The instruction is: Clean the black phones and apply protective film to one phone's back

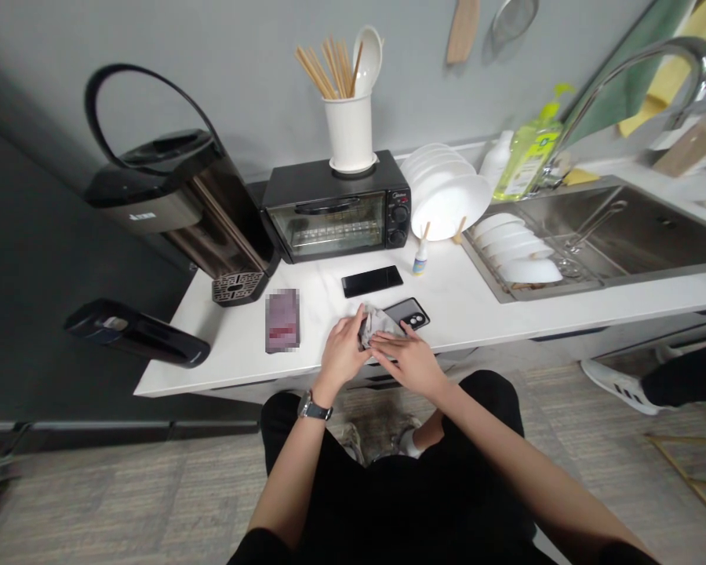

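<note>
"Midea" reads in small letters on the right-hand panel of the black oven (336,210). Lettering on the tall dispenser (194,208) at left and on the green pump bottle (525,163) at far right is too small to read.

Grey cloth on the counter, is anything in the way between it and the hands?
Nothing visible is in the way. The right hand rests on the grey cloth, and the left hand is right at its edge. The phone with cameras lies beside it, not between.
</note>
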The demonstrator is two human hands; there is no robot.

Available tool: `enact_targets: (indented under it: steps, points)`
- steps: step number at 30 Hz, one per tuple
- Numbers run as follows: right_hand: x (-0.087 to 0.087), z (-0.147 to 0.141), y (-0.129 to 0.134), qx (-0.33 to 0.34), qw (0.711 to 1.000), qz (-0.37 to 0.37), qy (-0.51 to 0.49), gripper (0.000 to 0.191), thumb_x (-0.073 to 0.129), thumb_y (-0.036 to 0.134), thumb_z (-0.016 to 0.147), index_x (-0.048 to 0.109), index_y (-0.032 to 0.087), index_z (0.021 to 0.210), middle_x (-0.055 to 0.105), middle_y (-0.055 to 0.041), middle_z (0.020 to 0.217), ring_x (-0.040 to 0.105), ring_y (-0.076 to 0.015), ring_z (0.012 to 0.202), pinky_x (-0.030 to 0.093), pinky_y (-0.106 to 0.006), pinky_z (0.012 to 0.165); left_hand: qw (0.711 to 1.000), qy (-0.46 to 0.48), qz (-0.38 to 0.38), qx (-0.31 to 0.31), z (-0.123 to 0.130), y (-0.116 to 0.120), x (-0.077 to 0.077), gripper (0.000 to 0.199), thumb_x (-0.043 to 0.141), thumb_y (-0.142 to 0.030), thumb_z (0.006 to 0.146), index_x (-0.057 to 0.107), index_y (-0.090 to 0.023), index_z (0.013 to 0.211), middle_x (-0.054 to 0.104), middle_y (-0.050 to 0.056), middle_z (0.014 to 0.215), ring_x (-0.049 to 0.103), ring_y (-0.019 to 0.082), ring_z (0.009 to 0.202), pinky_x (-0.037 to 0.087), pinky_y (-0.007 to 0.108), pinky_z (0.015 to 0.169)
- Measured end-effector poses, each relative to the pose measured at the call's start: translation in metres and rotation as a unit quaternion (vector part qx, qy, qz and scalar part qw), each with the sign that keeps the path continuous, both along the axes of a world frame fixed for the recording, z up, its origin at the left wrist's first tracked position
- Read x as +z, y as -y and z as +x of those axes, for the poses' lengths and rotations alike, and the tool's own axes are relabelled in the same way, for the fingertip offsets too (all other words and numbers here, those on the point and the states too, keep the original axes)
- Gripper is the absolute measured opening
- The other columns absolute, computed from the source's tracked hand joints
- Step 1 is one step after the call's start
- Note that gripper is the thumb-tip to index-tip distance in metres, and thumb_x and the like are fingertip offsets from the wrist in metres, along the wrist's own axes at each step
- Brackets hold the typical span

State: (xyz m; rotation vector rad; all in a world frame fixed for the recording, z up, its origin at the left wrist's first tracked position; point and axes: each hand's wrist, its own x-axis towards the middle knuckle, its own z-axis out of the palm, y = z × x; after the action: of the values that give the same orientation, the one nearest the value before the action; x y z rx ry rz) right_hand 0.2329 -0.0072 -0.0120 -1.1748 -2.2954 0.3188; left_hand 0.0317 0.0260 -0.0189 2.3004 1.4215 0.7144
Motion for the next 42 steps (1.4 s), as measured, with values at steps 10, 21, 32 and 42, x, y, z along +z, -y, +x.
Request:
enact_targets:
  steps: [10, 21, 32, 42]
  points:
    - [-0.015, 0.059, -0.028, -0.125, 0.987, 0.077, 0.071, 0.05, 0.044, 0.042, 0.11, 0.055, 0.015, 0.151, 0.062, -0.0157, 0.15, 0.055, -0.0314, 0.143, 0.032, -0.059, 0.125, 1.0, 0.018, -0.004, -0.014, 0.004, -0.006, 0.005, 0.107, 0.086, -0.036, 0.083, 0.02, -0.032, 0.168, 0.064, 0.007, 0.147, 0.056, 0.03, 0.127, 0.045, 0.048, 0.112]
    - [-0.008, -0.049, 0.0, -0.064, 0.997, 0.026, -0.017, 0.044, 0.048, 0.038, 0.107, 0.065, 0.008, 0.135, 0.068, -0.0213, 0.14, 0.062, -0.0307, 0.135, 0.044, -0.048, 0.12, 0.999, 0.014, -0.02, -0.036, -0.003, -0.005, 0.006, 0.085, 0.061, -0.016, 0.091, 0.025, -0.025, 0.167, 0.066, 0.012, 0.132, 0.057, 0.029, 0.121, 0.051, 0.044, 0.105]
    - [-0.012, 0.049, 0.004, -0.088, 0.994, 0.054, 0.046, 0.039, 0.048, 0.039, 0.11, 0.064, 0.022, 0.141, 0.068, -0.01, 0.144, 0.061, -0.0267, 0.138, 0.035, -0.055, 0.125, 1.0, 0.003, 0.005, -0.019, 0.003, -0.007, 0.002, 0.103, 0.083, -0.041, 0.085, 0.021, -0.029, 0.167, 0.063, 0.009, 0.146, 0.056, 0.031, 0.128, 0.045, 0.049, 0.112]
    - [-0.023, 0.015, -0.029, -0.181, 0.979, 0.08, 0.037, 0.065, 0.048, 0.052, 0.106, 0.055, 0.003, 0.148, 0.061, -0.027, 0.147, 0.056, -0.0396, 0.139, 0.036, -0.06, 0.122, 1.0, 0.003, 0.0, -0.025, 0.006, -0.007, 0.007, 0.105, 0.08, -0.037, 0.087, 0.015, -0.029, 0.169, 0.064, 0.008, 0.146, 0.056, 0.031, 0.126, 0.043, 0.05, 0.113]
